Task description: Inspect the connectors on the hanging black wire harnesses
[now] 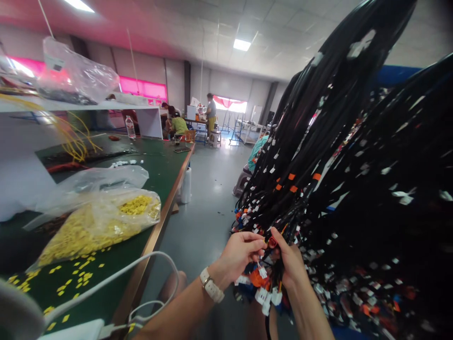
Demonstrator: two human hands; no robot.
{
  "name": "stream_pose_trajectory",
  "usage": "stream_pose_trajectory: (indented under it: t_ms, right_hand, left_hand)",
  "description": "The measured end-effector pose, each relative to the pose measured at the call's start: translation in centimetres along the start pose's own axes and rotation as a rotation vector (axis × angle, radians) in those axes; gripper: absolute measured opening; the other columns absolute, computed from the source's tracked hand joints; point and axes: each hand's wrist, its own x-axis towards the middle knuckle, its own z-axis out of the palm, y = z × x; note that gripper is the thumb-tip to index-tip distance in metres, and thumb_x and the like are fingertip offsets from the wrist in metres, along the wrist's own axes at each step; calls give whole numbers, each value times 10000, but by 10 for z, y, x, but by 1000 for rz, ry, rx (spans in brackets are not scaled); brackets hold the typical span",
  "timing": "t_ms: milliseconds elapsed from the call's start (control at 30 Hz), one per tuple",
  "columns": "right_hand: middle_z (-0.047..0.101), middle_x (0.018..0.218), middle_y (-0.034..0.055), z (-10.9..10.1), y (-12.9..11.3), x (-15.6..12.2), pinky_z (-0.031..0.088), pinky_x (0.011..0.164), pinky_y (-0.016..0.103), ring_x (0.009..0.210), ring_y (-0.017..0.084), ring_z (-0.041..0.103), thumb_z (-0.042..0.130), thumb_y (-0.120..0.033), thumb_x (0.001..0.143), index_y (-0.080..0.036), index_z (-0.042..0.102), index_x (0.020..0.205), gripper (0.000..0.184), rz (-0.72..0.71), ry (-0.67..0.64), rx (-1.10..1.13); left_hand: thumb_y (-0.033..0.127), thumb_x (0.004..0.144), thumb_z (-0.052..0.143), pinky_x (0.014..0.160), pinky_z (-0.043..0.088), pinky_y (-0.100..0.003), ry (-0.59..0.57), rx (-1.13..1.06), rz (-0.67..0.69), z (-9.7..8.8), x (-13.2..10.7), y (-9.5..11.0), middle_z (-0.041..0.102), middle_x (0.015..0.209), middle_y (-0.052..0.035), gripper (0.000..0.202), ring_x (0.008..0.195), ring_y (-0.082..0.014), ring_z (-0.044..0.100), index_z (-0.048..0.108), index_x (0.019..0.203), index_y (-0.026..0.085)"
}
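Observation:
My left hand (240,255), with a white-strapped watch (211,284) on its wrist, is closed in a pinch at the red connector (272,242). A speck of yellow shows at its fingertips, too small to name. My right hand (293,264) grips the red connector from the right, thumb up, among the cable ends. White connectors (264,297) and an orange connector (258,278) dangle just below both hands. These belong to the thick black wire harnesses (300,127) hanging in front of me and to the right.
A green-topped table (152,163) runs along the left, bearing a clear bag of yellow pieces (95,226), loose yellow pieces (83,278) and a white cable (141,257). A bottle (130,127) stands farther back. Several people sit or stand beyond; a stool (242,182) is near the harnesses.

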Motion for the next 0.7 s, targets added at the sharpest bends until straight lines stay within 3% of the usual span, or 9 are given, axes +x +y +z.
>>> stream_pose_trajectory:
  t_ms: [233,400,500,700]
  right_hand:
    - [547,498,-57,-5,0,2,304,293,138,357,29,393,794,-409,531,-162,585,646,343,49,-27,54]
    - [521,463,-58,-9,0,3,279,292,135,349,24,373,781,-414,554,-155,569,605,338,42,-41,49]
    - [507,444,-53,-11,0,4,270,295,143,344,26,364,765,-432,568,-149,550,564,356,50,-43,24]
    - [504,428,-53,-14,-4,3,256,300,165,336,37,358,766,-430,555,-148,544,568,359,60,-27,-2]
  left_hand:
    - [250,490,815,537,339,-192,8,83,39,6,0,1,583,648,-19,360,556,-67,496,641,753,76]
    - [307,570,767,550,331,-200,52,251,130,10,2,-1,582,650,-14,299,557,-66,458,654,746,94]
    - [307,579,751,578,345,-215,5,353,166,14,3,-1,605,661,-36,281,584,-89,475,671,740,91]
    - [291,635,709,506,251,-221,19,864,441,13,9,1,471,528,24,150,510,-78,338,710,683,150]
